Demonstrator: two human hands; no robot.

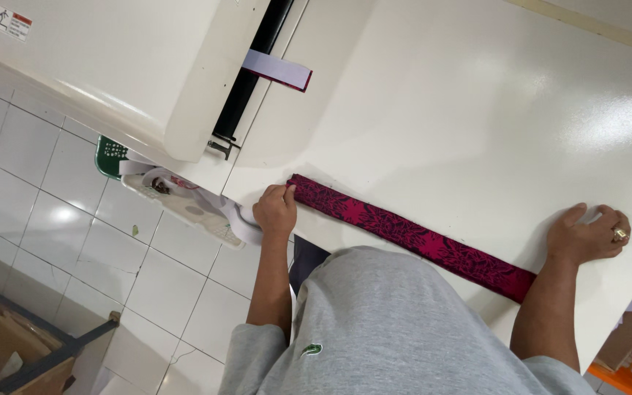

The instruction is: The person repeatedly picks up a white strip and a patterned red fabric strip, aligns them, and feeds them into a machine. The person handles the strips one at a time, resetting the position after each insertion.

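A long magenta fabric strip with a dark pattern [404, 234] lies slantwise on the cream table [477, 110]. My left hand [276, 210] pinches the strip's left end at the table's near edge. The strip's other end runs under my right forearm. My right hand [588, 234], with a ring on one finger, rests on the table near its right edge. Its fingers are bent and its thumb stands apart, with nothing seen in it. My grey shirt hides the table's near edge between my arms.
A cream machine cover [148, 66] with a black roller [254, 66] stands at the table's left. A white-backed strip [278, 70] sticks out by the roller. On the tiled floor below are a white basket [184, 205] and a green basket [110, 155]. A cardboard box [9, 358] sits bottom left.
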